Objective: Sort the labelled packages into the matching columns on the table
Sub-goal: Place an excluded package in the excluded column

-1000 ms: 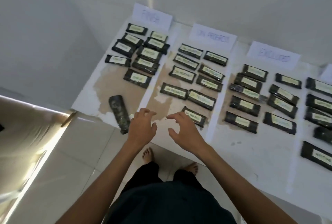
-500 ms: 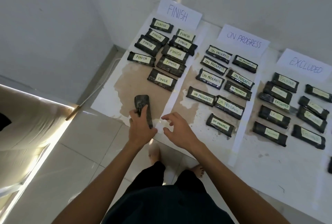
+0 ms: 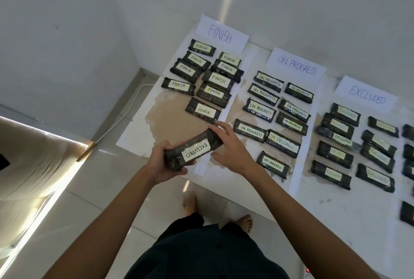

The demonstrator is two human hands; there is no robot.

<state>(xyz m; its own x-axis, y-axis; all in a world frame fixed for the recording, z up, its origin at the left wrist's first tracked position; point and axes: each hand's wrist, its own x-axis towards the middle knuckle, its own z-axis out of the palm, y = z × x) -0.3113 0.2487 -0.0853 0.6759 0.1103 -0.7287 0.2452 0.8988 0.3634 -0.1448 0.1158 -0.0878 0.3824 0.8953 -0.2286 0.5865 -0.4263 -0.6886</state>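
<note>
Left hand (image 3: 162,164) is wrapped around the near end of a dark package (image 3: 197,150), held up off the table (image 3: 336,209) at lower centre of the frame, and the label faces the camera: EXCLUDED. Right hand (image 3: 233,149) comes in from the right, fingers (image 3: 216,129) spread and laid on the package's far end, thumb hanging apart below. That looks like steadying, not a real grip.

So this looks like the reading step, the label being checked before placement. And the package is over the wrong ground, hovering at the foot of the FINISH column, just below the nearest FINISH package (image 3: 203,111).

The EXCLUDED sign (image 3: 367,97) sits at the right of the frame, beyond the ON PROGRESS sign (image 3: 296,67) and its whole column. The next move calls for carrying the package rightward across that middle column and laying it label-up on bare table in the EXCLUDED column, probably toward the near edge below the lowest package (image 3: 331,173) there, without knocking its neighbours.
</note>
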